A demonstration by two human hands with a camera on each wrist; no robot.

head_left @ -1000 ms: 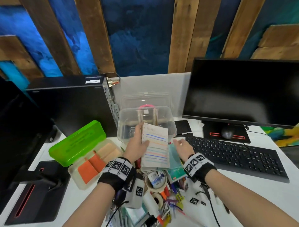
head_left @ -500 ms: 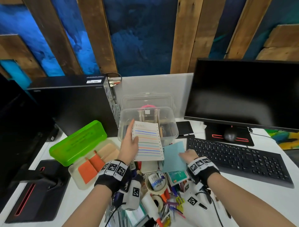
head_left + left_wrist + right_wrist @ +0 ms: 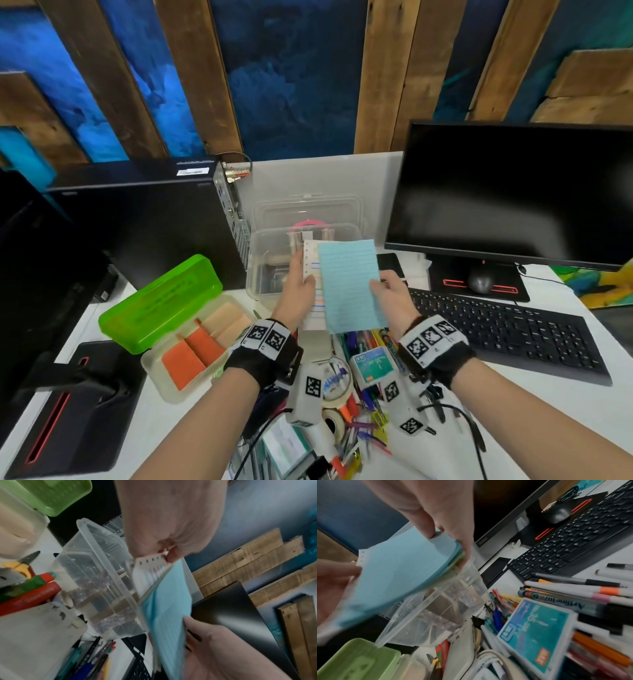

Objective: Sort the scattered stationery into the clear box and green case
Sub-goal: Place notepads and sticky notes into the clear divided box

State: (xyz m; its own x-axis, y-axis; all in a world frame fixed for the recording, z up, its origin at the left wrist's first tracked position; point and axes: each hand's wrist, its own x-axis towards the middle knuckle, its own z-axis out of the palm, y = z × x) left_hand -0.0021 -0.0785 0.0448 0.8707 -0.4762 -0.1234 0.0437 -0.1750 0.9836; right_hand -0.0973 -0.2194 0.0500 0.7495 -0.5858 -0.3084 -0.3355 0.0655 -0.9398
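Note:
My left hand [image 3: 303,279] grips a white punched notepad [image 3: 312,274] with coloured lines by its left edge. My right hand [image 3: 382,286] pinches a blue lined notepad [image 3: 349,284] by its right edge. The blue pad overlaps the front of the white one. Both pads hang just in front of and above the clear box [image 3: 267,274], which holds a few small items. The green case [image 3: 161,301] lies open at the left with orange and peach pads in its tray. In the right wrist view, thumb and fingers clamp the blue notepad [image 3: 399,568] over the clear box [image 3: 436,615].
A heap of pens, markers, tape rolls and a teal box [image 3: 373,365] lies on the desk below my wrists. A keyboard [image 3: 507,329], mouse and monitor [image 3: 513,195] stand to the right. A black computer case [image 3: 144,219] stands behind the green case.
My right hand has lifted the blue notepad off the desk and brought it up in front of the white notepad. My left hand has stayed near the clear box with its pad.

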